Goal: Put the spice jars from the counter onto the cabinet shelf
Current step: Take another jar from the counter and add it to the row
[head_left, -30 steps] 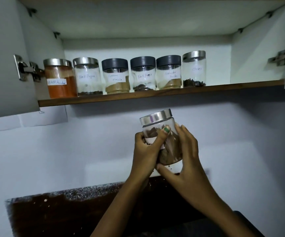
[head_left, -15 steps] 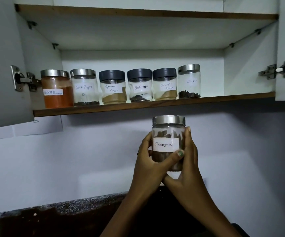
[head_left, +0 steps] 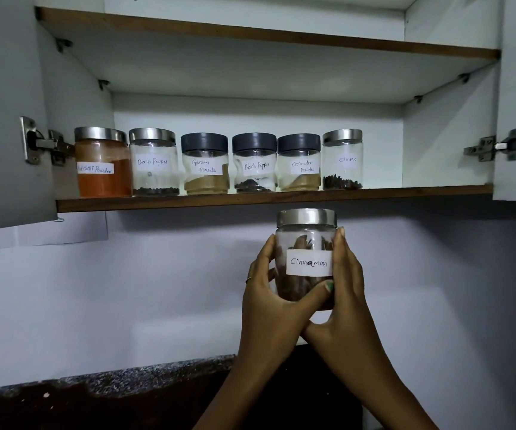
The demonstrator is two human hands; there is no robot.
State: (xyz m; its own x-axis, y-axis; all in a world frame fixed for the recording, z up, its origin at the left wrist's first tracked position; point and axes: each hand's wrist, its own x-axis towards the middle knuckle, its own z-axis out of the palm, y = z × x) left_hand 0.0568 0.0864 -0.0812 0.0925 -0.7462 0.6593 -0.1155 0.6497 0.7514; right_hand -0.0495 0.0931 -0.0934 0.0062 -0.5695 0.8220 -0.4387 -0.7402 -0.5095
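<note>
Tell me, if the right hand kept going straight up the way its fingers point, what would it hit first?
Probably the front edge of the cabinet shelf, just right of the cloves jar. The right hand grips the cinnamon jar right below it, though depth is unclear.

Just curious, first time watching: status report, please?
Left hand and right hand both grip cinnamon jar, upright, just below shelf. Six jars already shelved. Free space right of cloves jar.
</note>
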